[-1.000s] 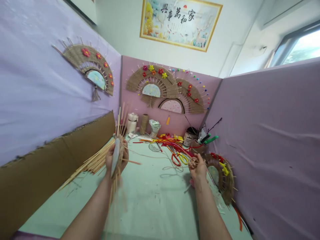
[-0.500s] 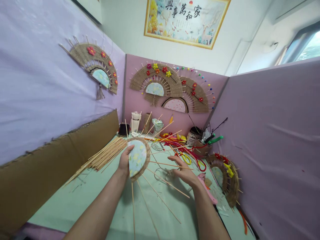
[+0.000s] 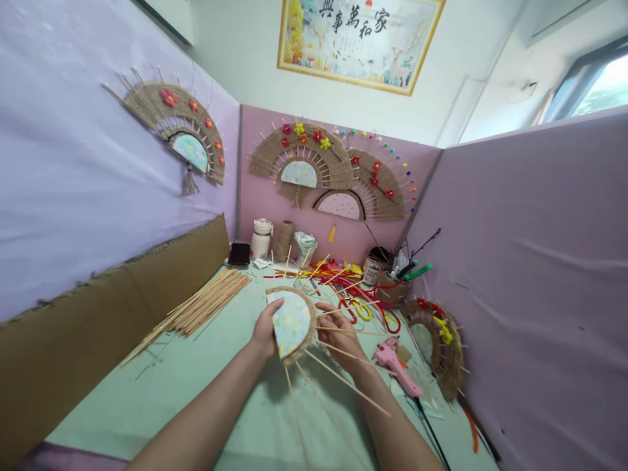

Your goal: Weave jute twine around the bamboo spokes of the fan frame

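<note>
Sticks of pale wood (image 3: 348, 383), fanning toward three o'clock from the blue floral half-disc (image 3: 293, 324) the left hand (image 3: 265, 330) pinches, may snap if the half-curled right hand (image 3: 339, 335), grip unclear, presses.

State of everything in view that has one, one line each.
Left hand: closed on the fan's straight edge
Right hand: fingers among the sticks, grip unclear
Fan: sticks spread, twine around the half-disc's curved rim
Loose sticks: piled lengthwise
Pink glue gun: lying down, cord attached
White bottle: upright, lid on
Twine cone: upright
</note>
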Demonstrator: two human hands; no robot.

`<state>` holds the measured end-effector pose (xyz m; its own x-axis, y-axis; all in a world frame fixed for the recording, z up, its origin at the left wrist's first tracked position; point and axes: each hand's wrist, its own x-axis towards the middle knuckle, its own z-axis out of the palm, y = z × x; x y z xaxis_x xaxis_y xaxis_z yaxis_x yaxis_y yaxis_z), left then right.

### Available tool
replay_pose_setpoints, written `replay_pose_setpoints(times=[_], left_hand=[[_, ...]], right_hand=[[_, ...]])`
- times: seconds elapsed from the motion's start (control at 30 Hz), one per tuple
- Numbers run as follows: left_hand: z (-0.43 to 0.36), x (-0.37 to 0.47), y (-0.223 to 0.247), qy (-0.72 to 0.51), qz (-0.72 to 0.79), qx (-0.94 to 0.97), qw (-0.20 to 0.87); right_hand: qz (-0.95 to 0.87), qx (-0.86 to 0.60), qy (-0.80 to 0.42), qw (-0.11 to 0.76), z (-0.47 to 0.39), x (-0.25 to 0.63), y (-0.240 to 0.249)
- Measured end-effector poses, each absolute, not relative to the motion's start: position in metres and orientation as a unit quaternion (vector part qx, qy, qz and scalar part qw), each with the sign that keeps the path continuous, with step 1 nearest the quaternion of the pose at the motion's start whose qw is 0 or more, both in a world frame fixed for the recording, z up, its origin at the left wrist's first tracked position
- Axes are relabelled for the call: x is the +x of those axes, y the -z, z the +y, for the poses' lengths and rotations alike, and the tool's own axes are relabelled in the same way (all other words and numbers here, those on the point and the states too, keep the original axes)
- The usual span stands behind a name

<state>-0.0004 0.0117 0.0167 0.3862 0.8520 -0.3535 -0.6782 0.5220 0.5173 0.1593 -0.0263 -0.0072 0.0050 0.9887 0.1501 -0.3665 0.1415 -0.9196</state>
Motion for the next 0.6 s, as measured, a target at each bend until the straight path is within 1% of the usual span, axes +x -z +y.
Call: replay_pose_setpoints(times=[0.13,0.2,0.3,0.37,0.6], left_hand=[[0.012,0.001,-0.012,-0.463,0.308,0.151,0.818],[0.008,0.002,-0.01,-0.431,0.28,0.179,0.839],[-0.002,0.004,-0.007,-0.354,0.262,0.232,0.868],[-0.006,0.007,-0.006,-0.338,0.263,0.242,0.871],[0.001,0.005,-0.007,-0.427,0.199,0.164,0.866]], right_hand=[[-0.448,-0.407,-0.49,0.627,-0.02,0.158,0.015],[-0.454,-0.432,-0.455,0.632,-0.018,0.162,0.017],[-0.445,-0.439,-0.437,0.647,-0.016,0.168,0.019],[-0.45,-0.434,-0.429,0.652,-0.017,0.17,0.018],[-0.525,-0.431,-0.357,0.641,-0.024,0.169,0.009]])
